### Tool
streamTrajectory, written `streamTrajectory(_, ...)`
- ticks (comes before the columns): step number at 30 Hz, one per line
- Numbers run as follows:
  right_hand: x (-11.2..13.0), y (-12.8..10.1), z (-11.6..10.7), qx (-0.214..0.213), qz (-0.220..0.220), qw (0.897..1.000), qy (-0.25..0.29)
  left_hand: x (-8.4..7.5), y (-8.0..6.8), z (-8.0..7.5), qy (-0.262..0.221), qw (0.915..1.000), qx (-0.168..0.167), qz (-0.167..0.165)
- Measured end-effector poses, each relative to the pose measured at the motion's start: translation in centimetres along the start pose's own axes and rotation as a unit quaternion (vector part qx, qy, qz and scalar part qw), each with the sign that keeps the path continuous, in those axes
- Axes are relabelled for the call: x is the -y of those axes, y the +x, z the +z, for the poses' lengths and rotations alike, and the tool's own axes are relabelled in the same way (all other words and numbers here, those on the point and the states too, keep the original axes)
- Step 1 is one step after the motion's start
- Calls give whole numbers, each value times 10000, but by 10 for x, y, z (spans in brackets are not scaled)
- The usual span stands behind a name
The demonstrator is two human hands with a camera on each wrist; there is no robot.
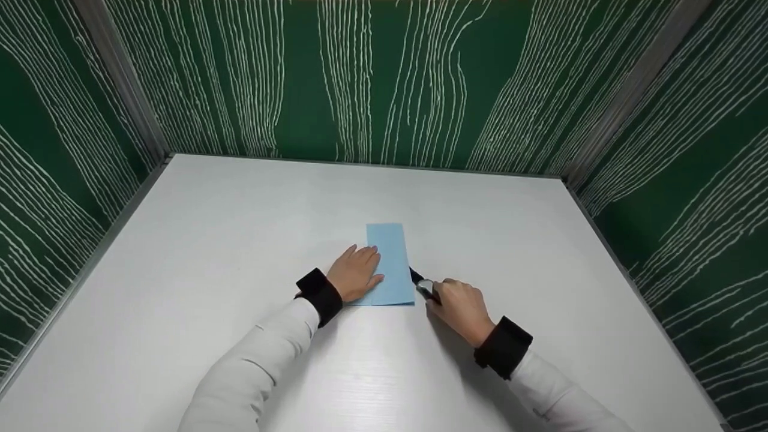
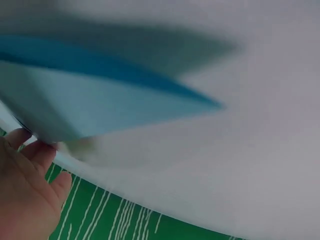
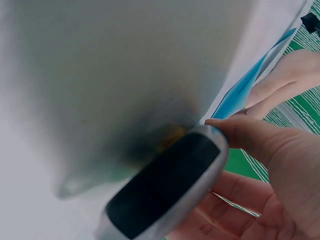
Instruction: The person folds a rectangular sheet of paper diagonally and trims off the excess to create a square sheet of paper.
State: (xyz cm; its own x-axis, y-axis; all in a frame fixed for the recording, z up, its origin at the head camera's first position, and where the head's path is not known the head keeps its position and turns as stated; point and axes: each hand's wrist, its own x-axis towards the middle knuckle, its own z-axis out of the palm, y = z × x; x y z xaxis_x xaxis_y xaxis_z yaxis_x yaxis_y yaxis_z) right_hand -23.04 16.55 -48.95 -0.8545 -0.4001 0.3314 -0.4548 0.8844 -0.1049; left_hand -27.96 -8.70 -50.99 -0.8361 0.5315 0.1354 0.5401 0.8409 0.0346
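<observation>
A folded sheet of light blue paper (image 1: 393, 264) lies on the white table, its layers standing slightly apart at the near edge. My left hand (image 1: 355, 273) rests on its left side with fingers extended; in the left wrist view the paper (image 2: 100, 107) bulges open beside the fingers. At the right, my right hand (image 1: 463, 306) grips a slim silver-and-black hand tool (image 1: 425, 288), whose dark tip meets the paper's right edge. Close up in the right wrist view, the tool (image 3: 165, 185) shows a silver body with a black panel; its exact kind is unclear.
The white table (image 1: 270, 204) spreads around the paper on every side. Green panels (image 1: 303, 84) with wavy white lines stand along the back and both sides, joined by grey corner posts (image 1: 123, 72). Black bands (image 1: 504, 347) circle both wrists.
</observation>
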Motion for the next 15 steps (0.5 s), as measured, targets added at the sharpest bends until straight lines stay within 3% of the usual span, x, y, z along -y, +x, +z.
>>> streamTrajectory(3, 0, -1, 1, 30, 2, 10000, -5, -2, 3, 6, 542, 9976, -418, 44)
streamTrajectory(7, 1, -1, 1, 12, -11, 10000, -70, -2, 5, 10, 803, 9954, -520, -54)
streamTrajectory(15, 0, -2, 2, -168, -60, 9997, -150, 3, 9, 10, -131, 9987, 276, -407)
